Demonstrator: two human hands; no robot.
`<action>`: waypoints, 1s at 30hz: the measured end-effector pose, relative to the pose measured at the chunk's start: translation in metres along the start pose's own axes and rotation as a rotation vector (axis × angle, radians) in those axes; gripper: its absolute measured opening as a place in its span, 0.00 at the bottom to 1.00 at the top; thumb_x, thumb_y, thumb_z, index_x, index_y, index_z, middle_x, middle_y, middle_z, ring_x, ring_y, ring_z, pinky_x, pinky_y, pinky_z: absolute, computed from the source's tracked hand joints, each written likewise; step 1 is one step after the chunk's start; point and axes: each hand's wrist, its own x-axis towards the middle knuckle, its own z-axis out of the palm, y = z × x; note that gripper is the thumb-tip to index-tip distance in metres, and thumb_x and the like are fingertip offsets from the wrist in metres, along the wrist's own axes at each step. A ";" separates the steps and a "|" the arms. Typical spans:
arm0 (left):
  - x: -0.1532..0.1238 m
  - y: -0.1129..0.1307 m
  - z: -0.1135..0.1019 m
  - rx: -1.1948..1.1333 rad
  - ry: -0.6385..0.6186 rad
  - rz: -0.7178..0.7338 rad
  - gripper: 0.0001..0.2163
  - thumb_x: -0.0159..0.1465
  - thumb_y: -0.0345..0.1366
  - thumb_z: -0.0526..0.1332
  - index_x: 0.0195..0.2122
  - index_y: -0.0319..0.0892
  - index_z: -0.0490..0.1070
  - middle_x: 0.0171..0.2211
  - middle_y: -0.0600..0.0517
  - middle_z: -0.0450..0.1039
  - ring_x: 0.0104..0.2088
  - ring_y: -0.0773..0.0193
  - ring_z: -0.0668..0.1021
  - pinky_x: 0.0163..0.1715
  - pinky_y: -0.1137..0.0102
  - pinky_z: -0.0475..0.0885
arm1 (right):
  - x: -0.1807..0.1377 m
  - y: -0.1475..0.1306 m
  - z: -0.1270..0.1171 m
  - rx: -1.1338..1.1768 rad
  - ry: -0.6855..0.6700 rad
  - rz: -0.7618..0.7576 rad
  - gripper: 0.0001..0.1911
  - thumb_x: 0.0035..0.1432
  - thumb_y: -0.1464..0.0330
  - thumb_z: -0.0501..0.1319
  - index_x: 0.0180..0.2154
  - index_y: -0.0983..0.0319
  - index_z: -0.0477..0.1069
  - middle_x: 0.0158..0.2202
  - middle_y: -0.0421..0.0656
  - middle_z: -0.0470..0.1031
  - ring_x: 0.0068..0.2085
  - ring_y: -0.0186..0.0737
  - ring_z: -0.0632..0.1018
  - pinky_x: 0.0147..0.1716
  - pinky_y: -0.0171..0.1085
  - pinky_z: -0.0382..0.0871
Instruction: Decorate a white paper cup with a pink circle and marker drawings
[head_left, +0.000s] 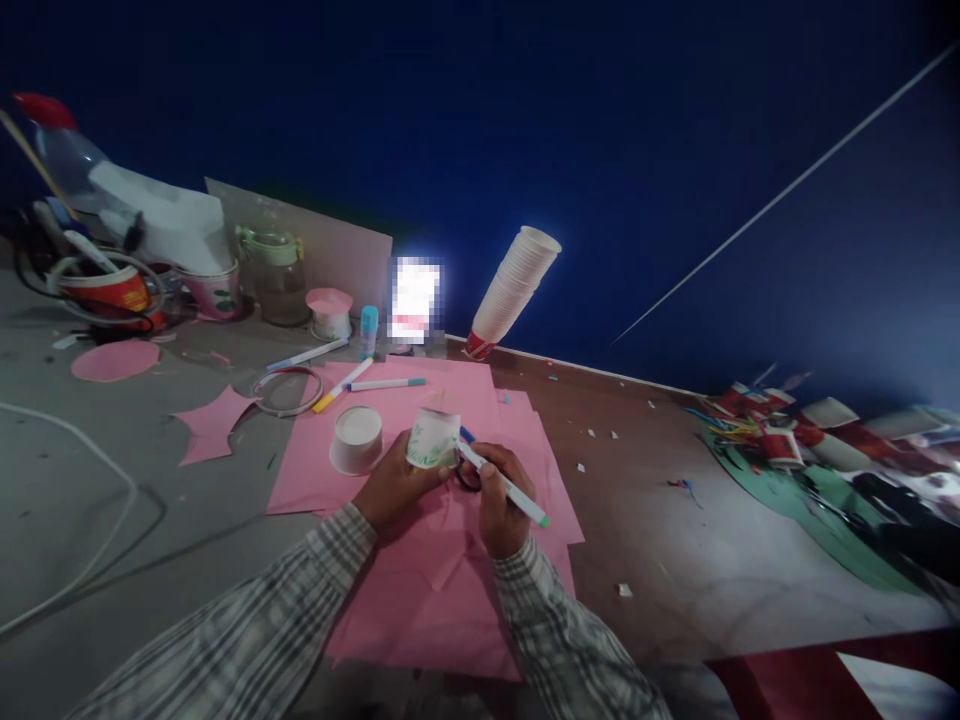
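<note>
Two hands, frame centre: left hand point(396, 485) grasping small paper cup point(433, 438), right hand point(506, 500) gripping green-ended marker point(519, 491), tip at or near cup's right edge. Green marks already on facing side, white gaps left; far side hidden. Just left, upturned white cup point(357, 440) on pink paper point(442, 625), looks unmarked. Upper centre, leaning stack of nested cups point(516, 285). Upper left, glass jar point(279, 288), contents unclear; red cup point(112, 296) holding slim implements.

Pink sheets point(450, 625) lie on the worktop point(622, 520); a jar point(277, 290) and stacked cups point(517, 285) stand along its far edge, a green sheet point(761, 487), seemingly, near its right.
</note>
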 end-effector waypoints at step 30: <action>-0.001 -0.005 0.004 -0.085 0.021 0.009 0.25 0.47 0.45 0.76 0.43 0.42 0.71 0.42 0.47 0.80 0.45 0.51 0.80 0.46 0.59 0.75 | 0.000 0.001 0.004 -0.053 0.002 -0.040 0.12 0.69 0.65 0.57 0.44 0.61 0.79 0.34 0.45 0.83 0.30 0.39 0.82 0.29 0.37 0.78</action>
